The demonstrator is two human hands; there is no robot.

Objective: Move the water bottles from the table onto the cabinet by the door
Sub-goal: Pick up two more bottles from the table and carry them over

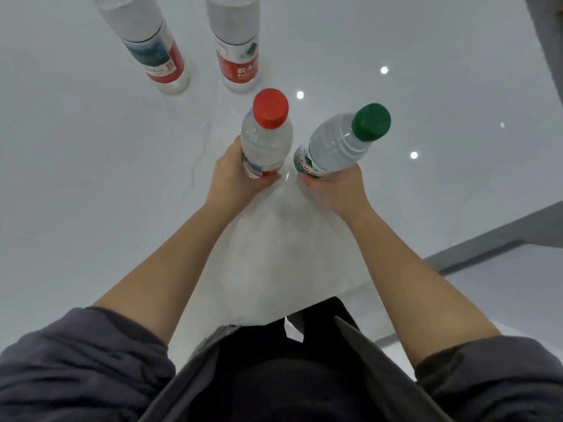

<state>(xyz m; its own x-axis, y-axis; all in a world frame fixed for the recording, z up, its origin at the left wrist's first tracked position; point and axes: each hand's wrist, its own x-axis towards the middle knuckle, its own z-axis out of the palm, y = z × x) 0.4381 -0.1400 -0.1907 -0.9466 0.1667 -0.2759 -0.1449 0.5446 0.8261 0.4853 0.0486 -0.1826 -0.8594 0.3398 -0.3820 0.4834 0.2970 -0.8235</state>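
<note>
The left hand's (234, 175) fingers curl round a red-capped bottle (266, 138), upright over the white table (91, 178). The right hand's (338, 187) fingers grip a green-capped bottle (335, 147), tilted right. Behind stand a far-left bottle (152, 47) and a far-right bottle (237, 50), both with red-and-white labels whose writing is too blurred to read.

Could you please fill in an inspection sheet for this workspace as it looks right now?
Surface: glossy white top, with light spots reflected in it.
Job's things: red-capped bottle held roughly upright; green-capped bottle held tilted to the right; far left bottle and far right bottle, both red-labelled, standing beyond, caps out of frame.
Clutter: nothing seen.
Grippers: left hand grips the red-capped bottle low down; right hand grips the green-capped bottle low down.
Cables: nothing seen.
Surroundings: grey strip past the top's right edge; grey sleeves at the bottom.
</note>
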